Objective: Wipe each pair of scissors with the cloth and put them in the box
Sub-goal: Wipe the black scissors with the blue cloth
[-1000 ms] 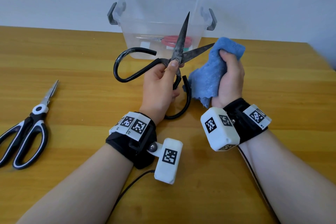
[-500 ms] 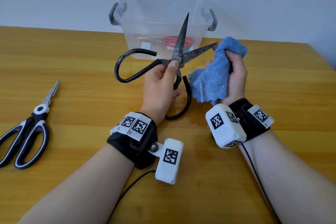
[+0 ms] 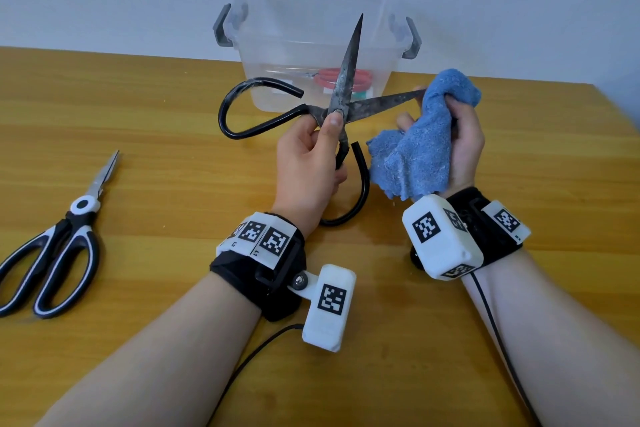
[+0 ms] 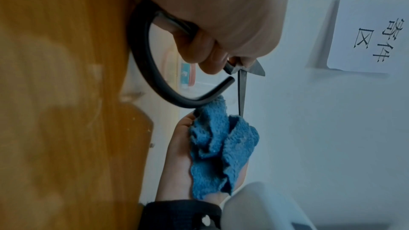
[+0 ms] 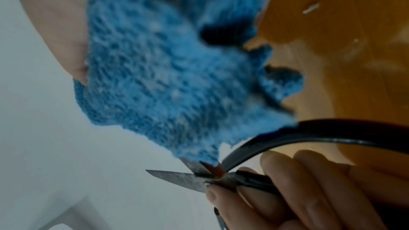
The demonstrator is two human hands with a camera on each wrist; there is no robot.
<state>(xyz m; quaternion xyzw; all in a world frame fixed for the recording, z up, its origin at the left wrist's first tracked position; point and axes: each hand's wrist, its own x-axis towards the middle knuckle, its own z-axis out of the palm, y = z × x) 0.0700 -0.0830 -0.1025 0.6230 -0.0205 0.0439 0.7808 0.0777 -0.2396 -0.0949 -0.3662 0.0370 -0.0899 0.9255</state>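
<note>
Left hand [image 3: 308, 163] grips the black scissors [image 3: 341, 97] near the pivot, thumb on the joint, blades spread wide: one points up, the other runs right. Right hand [image 3: 464, 142] clutches the blue cloth [image 3: 422, 149], bunched round that right blade's tip. Clear box [image 3: 311, 31] stands behind on the tabletop [image 3: 156, 121], red-handled scissors [image 3: 341, 78] lying inside. A black-and-white pair [image 3: 59, 243] lies shut on the tabletop, well left of the hands.
</note>
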